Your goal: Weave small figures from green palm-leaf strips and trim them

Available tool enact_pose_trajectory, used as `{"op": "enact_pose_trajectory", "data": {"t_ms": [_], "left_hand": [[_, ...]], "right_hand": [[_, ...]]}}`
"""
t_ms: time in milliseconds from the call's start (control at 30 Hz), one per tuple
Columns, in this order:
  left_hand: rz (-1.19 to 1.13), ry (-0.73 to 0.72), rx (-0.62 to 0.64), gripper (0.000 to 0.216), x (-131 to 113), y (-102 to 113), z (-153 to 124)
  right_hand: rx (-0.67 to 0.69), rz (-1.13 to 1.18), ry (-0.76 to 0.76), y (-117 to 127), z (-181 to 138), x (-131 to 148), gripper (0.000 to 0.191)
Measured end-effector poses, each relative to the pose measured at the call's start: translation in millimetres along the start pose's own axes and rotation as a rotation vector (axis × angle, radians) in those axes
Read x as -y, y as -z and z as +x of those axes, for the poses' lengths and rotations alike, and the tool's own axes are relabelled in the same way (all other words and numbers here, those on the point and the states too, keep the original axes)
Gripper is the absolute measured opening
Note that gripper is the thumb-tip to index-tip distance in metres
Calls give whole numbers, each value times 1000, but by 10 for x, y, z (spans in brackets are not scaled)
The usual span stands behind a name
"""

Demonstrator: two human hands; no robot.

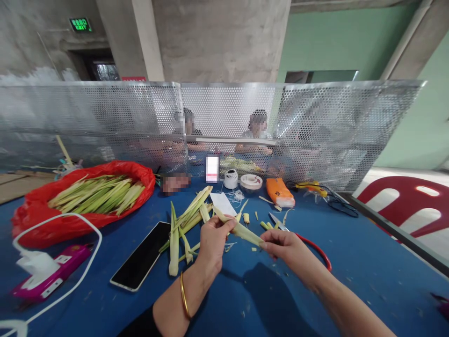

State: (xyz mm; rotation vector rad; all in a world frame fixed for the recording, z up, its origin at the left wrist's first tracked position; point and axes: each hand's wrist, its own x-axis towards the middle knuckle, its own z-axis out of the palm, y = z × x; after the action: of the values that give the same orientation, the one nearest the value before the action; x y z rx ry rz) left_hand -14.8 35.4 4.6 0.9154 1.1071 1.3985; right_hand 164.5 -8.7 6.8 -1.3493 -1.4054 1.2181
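A pale green strip of plant leaf [247,232], like a corn husk, stretches between my two hands above the blue table. My left hand [214,236] pinches its upper left part between thumb and fingers. At the lower right end, my right hand [283,245] grips the tip. Left of my left hand lies a loose pile of similar leaf strips [189,215]. Scissors with a red handle [321,252] rest behind my right hand, blades partly showing. Short cut pieces of leaf [266,225] are scattered near the blades.
A red plastic bag [140,187] full of leaf strips stands at left, near a purple power strip [66,267] with a white cable. A dark phone [142,257] lies closer. Behind are a white string spool [230,179], a tape roll [251,181], an orange packet [279,191] and a perforated metal screen [228,107].
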Motion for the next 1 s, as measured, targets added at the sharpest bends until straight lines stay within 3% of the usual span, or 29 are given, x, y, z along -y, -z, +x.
{"op": "enact_pose_trajectory", "data": {"t_ms": [133, 233, 400, 667, 733, 833, 900, 1000], "left_hand": [[34, -3, -33, 27, -25, 3, 6], [24, 2, -36, 33, -61, 4, 0], [-6, -1, -53, 31, -101, 27, 13], [169, -12, -84, 24, -33, 99, 102], [276, -126, -134, 19, -32, 112, 98], [512, -542, -151, 24, -70, 101, 18], [636, -778, -4, 28, -102, 71, -69], [733, -793, 297, 25, -119, 16, -178]], "right_hand": [[-225, -377, 160, 90, 26, 4, 23], [-309, -489, 215, 163, 24, 49, 23], [-250, -295, 247, 267, 38, 76, 21], [-421, -74, 206, 315, 120, -3, 24], [-461, -93, 228, 334, 112, 11, 24], [-366, -181, 281, 312, 68, 57, 23], [-228, -208, 311, 252, 32, 84, 23], [-85, -227, 333, 146, -4, 89, 21]]}}
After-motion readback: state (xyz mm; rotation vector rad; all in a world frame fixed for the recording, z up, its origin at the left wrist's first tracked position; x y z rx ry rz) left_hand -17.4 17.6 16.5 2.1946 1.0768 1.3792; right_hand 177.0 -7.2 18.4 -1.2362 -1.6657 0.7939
